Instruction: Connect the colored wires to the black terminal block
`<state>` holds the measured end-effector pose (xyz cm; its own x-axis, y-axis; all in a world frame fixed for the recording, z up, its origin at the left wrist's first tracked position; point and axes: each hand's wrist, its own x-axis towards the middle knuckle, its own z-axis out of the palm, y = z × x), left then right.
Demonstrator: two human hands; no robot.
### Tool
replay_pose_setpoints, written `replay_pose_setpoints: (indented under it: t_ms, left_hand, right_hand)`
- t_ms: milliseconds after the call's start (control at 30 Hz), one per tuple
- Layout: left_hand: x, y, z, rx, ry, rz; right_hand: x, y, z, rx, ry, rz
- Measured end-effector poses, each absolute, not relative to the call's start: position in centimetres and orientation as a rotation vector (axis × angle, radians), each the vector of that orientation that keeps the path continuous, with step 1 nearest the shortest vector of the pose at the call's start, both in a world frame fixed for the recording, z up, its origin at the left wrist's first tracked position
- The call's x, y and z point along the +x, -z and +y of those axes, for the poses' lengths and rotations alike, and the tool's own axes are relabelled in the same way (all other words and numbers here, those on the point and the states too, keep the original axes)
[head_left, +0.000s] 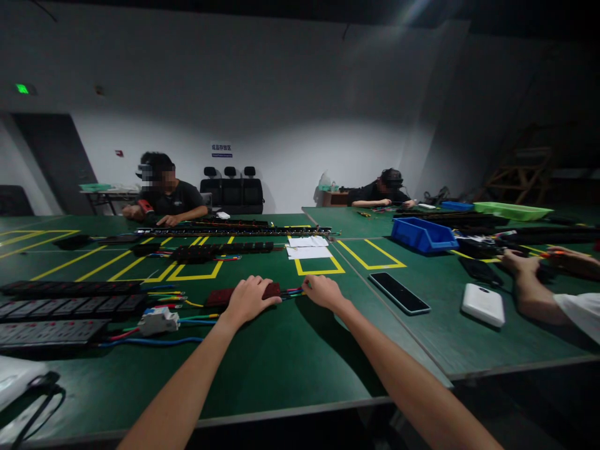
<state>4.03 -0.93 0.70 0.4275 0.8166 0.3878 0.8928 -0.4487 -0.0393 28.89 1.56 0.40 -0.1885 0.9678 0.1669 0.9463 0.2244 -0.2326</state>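
On the green table a dark red oblong block (pixel 216 297) lies under my left hand (pixel 250 299), which grips it from above with the thumb along its near side. Blue, red and green wires (pixel 293 292) come out of the block's right end. My right hand (pixel 322 291) is closed in a pinch at the far end of these wires; the tips are hidden by the fingers. To the left, a white circuit breaker (pixel 159 320) has blue and green wires attached. Beside it lie several black power strips (pixel 60 306) with wire ends pointing right.
A phone (pixel 398 292) and a white box-like device (pixel 482 304) lie right, near a blue bin (pixel 424 235). White papers (pixel 308 247) and more black strips (pixel 220 250) lie ahead. Two people sit across; a co-worker's hand (pixel 522 265) is at right.
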Motion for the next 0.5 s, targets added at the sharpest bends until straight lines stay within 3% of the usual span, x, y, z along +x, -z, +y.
replay_pose_setpoints:
  t_ms: [133,333,500]
  left_hand:
    - [3.8,-1.1,-0.9,-2.363,0.566,-1.477]
    - [3.8,-2.1,-1.4,-2.241,0.767,-1.475]
    - [3.9,-2.0,-1.5,-2.201,0.804,-1.442]
  right_hand:
    - [29.1,-0.5,2.5,-1.735,-0.363,-1.942]
    - [29.2,-1.5,2.9,-1.155,-1.218,-1.338]
    - [29.0,-1.8,2.6,-1.054,-1.442,-1.101]
